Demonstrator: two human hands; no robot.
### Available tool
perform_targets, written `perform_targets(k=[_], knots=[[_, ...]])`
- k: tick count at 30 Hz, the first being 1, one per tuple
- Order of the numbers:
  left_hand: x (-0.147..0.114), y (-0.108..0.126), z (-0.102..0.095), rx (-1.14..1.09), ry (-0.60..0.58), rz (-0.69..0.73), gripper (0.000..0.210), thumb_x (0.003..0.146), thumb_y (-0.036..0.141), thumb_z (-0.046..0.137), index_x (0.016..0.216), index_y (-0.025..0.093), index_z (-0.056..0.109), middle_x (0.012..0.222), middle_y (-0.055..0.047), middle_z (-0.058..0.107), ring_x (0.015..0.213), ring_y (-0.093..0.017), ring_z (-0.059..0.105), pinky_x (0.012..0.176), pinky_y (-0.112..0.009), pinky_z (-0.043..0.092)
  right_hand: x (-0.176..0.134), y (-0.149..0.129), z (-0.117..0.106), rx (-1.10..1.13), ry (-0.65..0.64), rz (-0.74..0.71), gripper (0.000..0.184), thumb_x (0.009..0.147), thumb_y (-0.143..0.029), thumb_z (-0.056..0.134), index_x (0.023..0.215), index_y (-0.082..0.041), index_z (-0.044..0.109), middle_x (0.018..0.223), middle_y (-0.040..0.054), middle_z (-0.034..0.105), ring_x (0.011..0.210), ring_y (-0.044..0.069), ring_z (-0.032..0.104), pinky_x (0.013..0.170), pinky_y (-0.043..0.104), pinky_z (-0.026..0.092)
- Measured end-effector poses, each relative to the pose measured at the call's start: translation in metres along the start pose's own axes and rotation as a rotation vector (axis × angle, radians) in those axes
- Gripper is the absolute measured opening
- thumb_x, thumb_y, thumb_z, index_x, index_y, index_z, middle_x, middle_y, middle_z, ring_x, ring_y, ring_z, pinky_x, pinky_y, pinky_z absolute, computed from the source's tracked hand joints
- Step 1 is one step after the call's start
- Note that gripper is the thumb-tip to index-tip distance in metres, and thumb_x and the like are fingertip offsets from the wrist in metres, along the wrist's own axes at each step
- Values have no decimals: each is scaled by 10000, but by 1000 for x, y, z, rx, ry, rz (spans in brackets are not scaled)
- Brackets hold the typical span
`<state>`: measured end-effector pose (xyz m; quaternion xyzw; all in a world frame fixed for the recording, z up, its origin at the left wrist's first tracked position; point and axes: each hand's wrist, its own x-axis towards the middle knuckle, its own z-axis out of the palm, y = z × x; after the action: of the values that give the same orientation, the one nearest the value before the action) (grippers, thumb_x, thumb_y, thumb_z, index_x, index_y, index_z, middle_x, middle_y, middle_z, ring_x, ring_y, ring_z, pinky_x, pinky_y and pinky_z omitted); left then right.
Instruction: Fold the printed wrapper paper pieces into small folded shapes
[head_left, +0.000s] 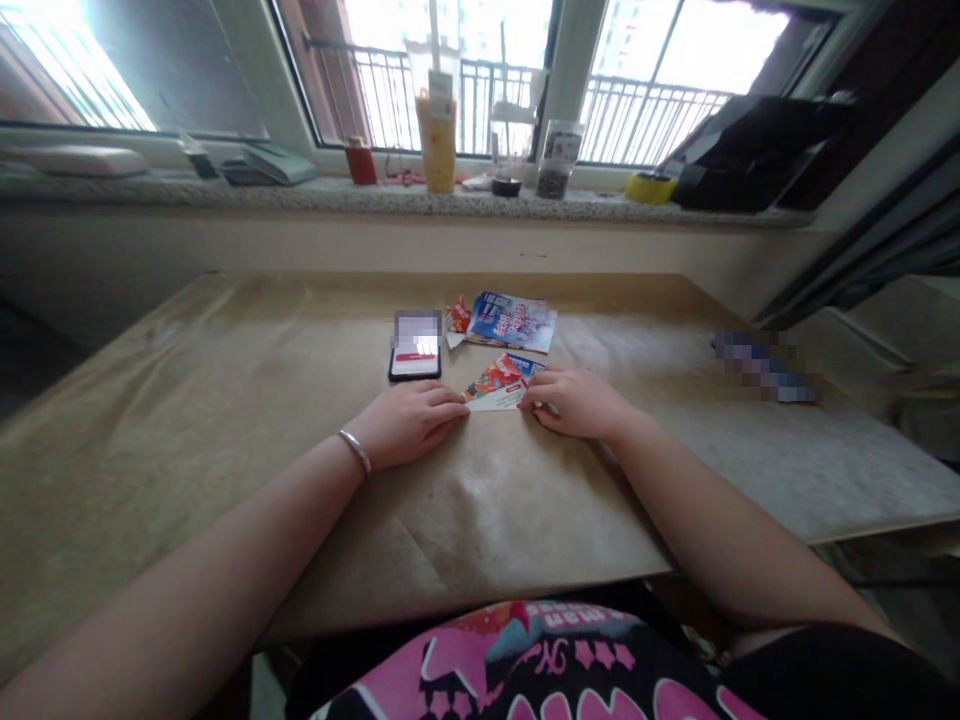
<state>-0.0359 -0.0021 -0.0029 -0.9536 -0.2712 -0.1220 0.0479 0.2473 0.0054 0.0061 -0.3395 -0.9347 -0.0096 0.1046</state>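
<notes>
A printed flyer (498,388), colourful with a white folded flap along its near edge, lies on the table between my hands. At its left corner, the fingertips of my left hand (416,420) are closed together on the paper. My right hand (574,402) pinches its right side, covering that end. Just beyond my left hand lies a phone (417,366) with a lit screen, partly blurred. Farther back is a stack of blue printed flyers (514,322), with a small red folded paper (458,316) against its left side.
A brown cover lies over the table (262,400). On its right side is a blurred flat item (769,368). Along the windowsill (330,197) stand a tall yellow drink cup (437,140), clear cups (559,160), a red jar (361,161) and a black bag (742,155).
</notes>
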Motion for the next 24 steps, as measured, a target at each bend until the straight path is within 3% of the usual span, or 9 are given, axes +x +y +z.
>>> perform_targets(k=[5,10,15,24], knots=[[0,-1,-4,11,-28,-10,270,901,223,425,1051,199,648,1077,-66,651,957,-198,591,846,-348,496,3,0,7,4,37,-53,247,815,-166,495,937,-235,698,983,40,673,885,169,590,760,267,425],[-1,-4,-5,-7,-35,-20,258,901,226,423,990,193,664,1019,-69,661,920,-187,600,826,-333,496,4,1,7,-11,19,-32,234,788,-151,505,877,-237,703,974,30,677,867,164,603,722,254,420],[-2,-6,-5,-27,-43,-22,264,908,222,408,979,191,660,1040,-65,659,938,-185,598,834,-330,495,2,3,1,-4,-10,12,216,754,-130,516,797,-239,698,958,3,685,840,151,612,651,240,390],[-7,-16,-6,-185,-75,-62,258,899,204,402,953,196,654,1123,-41,654,1037,-169,583,916,-320,484,-1,10,-2,58,-40,26,239,764,-127,506,784,-247,711,983,-25,709,869,145,636,684,241,408]])
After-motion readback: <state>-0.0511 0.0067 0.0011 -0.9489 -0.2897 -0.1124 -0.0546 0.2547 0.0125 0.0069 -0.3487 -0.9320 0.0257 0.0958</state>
